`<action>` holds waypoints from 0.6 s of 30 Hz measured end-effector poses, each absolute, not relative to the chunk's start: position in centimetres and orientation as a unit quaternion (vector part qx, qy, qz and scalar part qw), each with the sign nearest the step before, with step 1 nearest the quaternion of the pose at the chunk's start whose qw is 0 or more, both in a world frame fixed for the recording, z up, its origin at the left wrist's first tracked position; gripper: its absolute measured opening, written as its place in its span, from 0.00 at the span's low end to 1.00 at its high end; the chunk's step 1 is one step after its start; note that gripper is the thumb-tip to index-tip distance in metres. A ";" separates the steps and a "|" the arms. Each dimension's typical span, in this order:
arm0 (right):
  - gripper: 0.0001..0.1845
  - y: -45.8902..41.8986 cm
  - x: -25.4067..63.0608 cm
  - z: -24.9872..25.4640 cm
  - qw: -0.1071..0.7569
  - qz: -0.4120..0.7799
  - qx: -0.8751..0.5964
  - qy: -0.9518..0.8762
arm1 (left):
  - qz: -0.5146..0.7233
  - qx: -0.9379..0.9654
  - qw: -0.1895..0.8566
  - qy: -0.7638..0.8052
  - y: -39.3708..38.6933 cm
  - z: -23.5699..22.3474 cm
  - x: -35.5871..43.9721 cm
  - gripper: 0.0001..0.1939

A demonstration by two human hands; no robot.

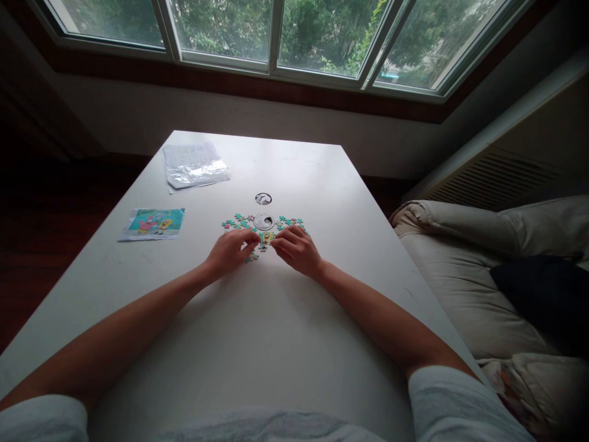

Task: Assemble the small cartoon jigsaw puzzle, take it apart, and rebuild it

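Between my two hands lies a small patch of joined jigsaw puzzle pieces (267,237), with a yellow cartoon figure on it. My left hand (234,250) is closed in a pinch at the patch's left edge. From the right, my right hand (298,250) has its fingers pressed together on the patch's other edge. Fingertips hide part of the pieces. Loose teal puzzle pieces (238,219) spread beyond my left hand, and more loose pieces (291,221) lie past my right. A few pale pieces (252,258) sit just below my left fingers.
A round silver tin (264,222) stands just beyond the patch, with a round metal disc (264,198) behind it. The printed cartoon picture (156,224) lies left on the white table (285,344). Papers and a clear plastic bag (197,166) rest at the far left. A sofa (460,282) is at right.
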State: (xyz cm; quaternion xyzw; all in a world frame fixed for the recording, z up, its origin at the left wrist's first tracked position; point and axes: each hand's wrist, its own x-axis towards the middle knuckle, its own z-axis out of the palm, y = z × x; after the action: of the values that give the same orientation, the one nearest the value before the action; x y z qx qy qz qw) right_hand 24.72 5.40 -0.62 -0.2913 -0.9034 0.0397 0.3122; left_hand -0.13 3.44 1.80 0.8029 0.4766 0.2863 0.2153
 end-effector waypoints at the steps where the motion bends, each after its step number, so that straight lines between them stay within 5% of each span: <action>1: 0.10 5.5 24.8 -0.7 0.306 0.036 -0.290 -0.906 | 0.276 0.826 0.182 0.456 3.5 1.8 -0.3 0.10; 18: 0.12 5.8 24.2 -1.6 0.247 -0.044 -0.290 -0.924 | 0.203 0.919 0.098 0.323 3.8 0.5 -0.8 0.14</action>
State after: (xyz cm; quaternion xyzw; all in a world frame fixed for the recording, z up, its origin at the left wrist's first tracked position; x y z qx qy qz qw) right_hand 24.23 5.81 -1.61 -0.2897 -0.9236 -0.0439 0.2472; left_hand -0.85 3.78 0.52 0.9192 0.3226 0.2034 0.0981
